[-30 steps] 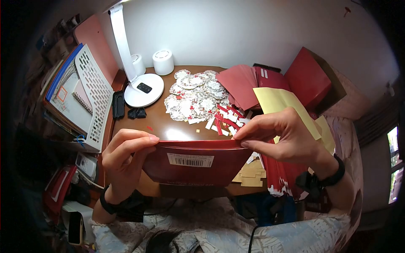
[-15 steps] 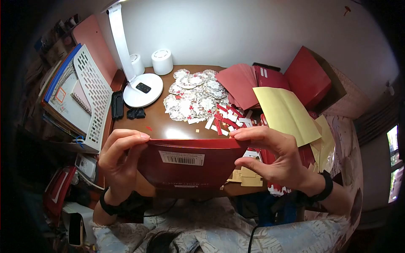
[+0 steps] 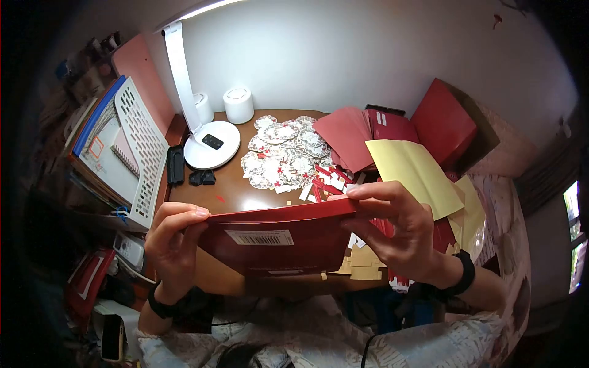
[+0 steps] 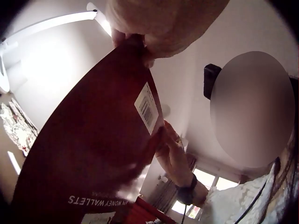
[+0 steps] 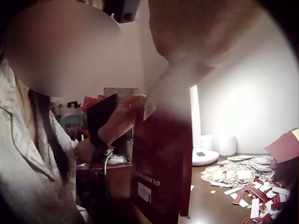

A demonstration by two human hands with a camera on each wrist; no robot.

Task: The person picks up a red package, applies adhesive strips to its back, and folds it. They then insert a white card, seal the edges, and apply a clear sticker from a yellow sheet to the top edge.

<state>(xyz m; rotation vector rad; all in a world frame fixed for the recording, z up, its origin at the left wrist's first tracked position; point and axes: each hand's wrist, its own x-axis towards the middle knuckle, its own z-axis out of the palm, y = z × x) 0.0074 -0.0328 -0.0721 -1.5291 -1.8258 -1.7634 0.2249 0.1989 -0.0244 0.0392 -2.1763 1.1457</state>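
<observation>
A dark red money wallet pack (image 3: 245, 257) is held up before the body, over the near edge of the desk. White lettering reading "MONEY WALLETS" runs along its face, and a white barcode label (image 3: 261, 237) sits near its upper edge. My left hand (image 3: 175, 245) pinches the top left corner between thumb and fingers. At the opposite end, my right hand (image 3: 402, 233) grips the upper right corner, index finger along the top and thumb lower at the side edge. The top edge slopes, right end higher. A narrow gap shows along that edge.
Round patterned paper cutouts (image 3: 285, 153) are heaped mid-desk, beside red and white strips (image 3: 325, 184). Red sheets (image 3: 345, 138), yellow paper (image 3: 411, 175) and a red box (image 3: 445, 122) stand right. A white lamp (image 3: 211, 145) and a file rack (image 3: 147, 165) are left.
The wallet pack has shifted slightly left and tilted, its right end rising. My right thumb has slid from the top edge down to the side edge. The left hand keeps its pinch.
</observation>
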